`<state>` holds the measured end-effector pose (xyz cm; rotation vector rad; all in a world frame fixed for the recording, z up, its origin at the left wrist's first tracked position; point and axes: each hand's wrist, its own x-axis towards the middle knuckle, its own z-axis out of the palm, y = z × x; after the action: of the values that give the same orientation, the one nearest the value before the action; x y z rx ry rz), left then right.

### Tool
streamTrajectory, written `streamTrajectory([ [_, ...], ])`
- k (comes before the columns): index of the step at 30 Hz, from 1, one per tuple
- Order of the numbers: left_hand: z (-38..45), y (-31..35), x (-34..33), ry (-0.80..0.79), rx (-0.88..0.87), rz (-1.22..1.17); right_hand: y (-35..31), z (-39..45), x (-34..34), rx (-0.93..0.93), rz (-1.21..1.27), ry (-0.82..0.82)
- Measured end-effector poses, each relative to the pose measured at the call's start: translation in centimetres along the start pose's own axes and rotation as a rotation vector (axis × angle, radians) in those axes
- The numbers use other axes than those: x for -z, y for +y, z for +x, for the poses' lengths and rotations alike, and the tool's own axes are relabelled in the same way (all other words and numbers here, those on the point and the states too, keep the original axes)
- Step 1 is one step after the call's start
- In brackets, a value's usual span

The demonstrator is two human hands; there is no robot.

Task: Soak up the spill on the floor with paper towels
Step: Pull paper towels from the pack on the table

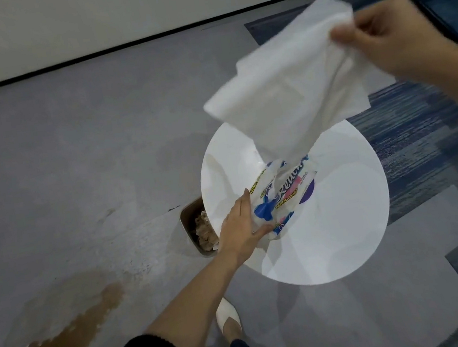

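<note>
A brown spill (60, 344) spreads over the grey floor at the lower left. On a round white table (344, 215) lies a pack of paper towels (284, 194) in blue, white and pink wrapping. My left hand (242, 228) presses on the pack's left side, thumb under its edge. Up at the right, my right hand (385, 34) pinches a corner of a white paper towel sheet (291, 80). The sheet hangs in the air above the table, its lower end reaching down to the pack's opening.
A small bin (192, 226) with crumpled brownish paper stands on the floor just left of the table. My white shoe (228, 319) is below the table's near edge. Blue carpet tiles (425, 144) lie to the right, a white wall with black skirting behind.
</note>
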<state>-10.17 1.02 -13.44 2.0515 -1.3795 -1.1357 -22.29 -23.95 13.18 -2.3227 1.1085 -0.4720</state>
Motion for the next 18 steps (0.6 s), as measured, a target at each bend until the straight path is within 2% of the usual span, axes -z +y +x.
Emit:
streamTrajectory([
  [2, -0.2, 0.0, 0.0, -0.014, 0.005, -0.007, 0.0, 0.6, 0.2, 0.077, 0.012, 0.201],
  [4, -0.3, 0.0, 0.1, -0.014, -0.002, 0.005, -0.5, 0.4, -0.2, 0.168, 0.025, 0.333],
  [8, -0.2, 0.3, 0.4, -0.04, 0.031, 0.029, -2.3, -1.9, -3.5, 0.401, -0.086, 0.324],
  [11, -0.2, 0.3, 0.4, -0.036, 0.029, 0.042, -2.1, -3.7, -7.0, 0.498, -0.286, 0.113],
  [15, -0.1, 0.1, 0.3, -0.021, 0.014, 0.031, 1.4, -5.3, -11.3, 0.228, -0.443, -0.439],
  [18, -0.3, -0.2, 0.2, 0.018, -0.015, 0.011, 3.6, -6.6, -13.3, 0.095, -0.437, -0.712],
])
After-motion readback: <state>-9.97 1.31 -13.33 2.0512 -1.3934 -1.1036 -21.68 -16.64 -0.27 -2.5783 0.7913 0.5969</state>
